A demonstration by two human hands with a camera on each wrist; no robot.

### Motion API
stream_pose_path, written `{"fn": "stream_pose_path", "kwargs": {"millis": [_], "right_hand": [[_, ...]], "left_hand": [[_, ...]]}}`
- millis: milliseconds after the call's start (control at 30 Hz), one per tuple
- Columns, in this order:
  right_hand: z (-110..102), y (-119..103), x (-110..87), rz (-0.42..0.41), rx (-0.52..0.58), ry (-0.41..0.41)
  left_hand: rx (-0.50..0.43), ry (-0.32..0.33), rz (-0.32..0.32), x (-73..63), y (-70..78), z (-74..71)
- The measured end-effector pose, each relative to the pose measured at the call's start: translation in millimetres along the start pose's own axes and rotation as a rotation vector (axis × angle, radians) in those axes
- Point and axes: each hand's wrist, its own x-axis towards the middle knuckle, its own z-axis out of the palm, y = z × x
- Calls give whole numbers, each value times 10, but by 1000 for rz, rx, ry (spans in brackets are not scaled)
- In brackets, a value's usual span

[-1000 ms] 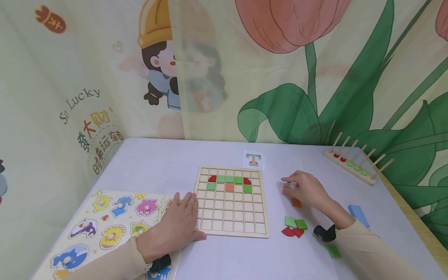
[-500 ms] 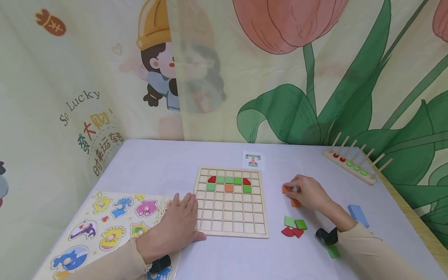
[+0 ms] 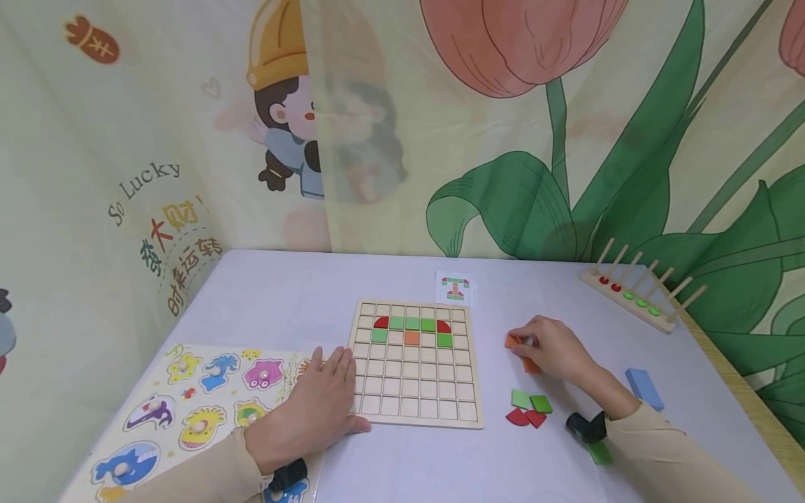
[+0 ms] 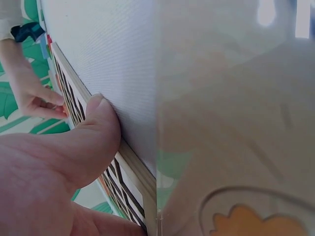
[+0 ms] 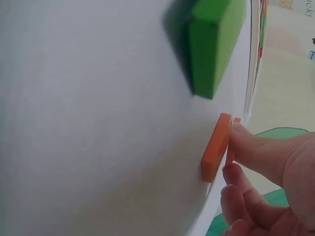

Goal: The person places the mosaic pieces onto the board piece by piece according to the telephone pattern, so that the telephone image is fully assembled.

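A wooden grid board (image 3: 402,386) lies mid-table, with red quarter-round, green and orange tiles in its upper cells. My left hand (image 3: 312,405) rests flat along its left edge, fingers straight, the thumb (image 4: 101,128) touching the front corner in the head view. To the right of the board, my right hand (image 3: 553,348) pinches an orange square tile (image 3: 511,341) between thumb and fingers. A second orange tile (image 5: 215,147) lies on the table close beside it, partly under the hand in the head view. A pattern card (image 3: 455,287) lies behind the board.
Loose green tiles (image 3: 520,398) and red tiles (image 3: 518,416) lie nearer the person, another green tile (image 3: 599,453) beneath the right wrist. A blue block (image 3: 644,388) and a peg rack (image 3: 629,302) stand right. A knobbed picture puzzle (image 3: 214,381) lies under the left forearm.
My right hand has closed its spread fingers and thumb on the orange tile, and has barely shifted in the last half second. The left hand stays put.
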Motion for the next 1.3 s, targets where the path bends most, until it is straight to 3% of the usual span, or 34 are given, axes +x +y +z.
{"fn": "stream_pose_path", "kwargs": {"millis": [367, 667, 1000, 1300], "right_hand": [[68, -316, 10, -108, 59, 4], [261, -687, 141, -265, 167, -50], [458, -1074, 329, -415, 93, -112], [521, -1194, 431, -476, 68, -111]], "left_hand": [[-5, -8, -5, 1, -7, 0], [-6, -13, -5, -6, -7, -1], [6, -5, 2, 1, -1, 9], [44, -20, 1, 7, 4, -6]]}}
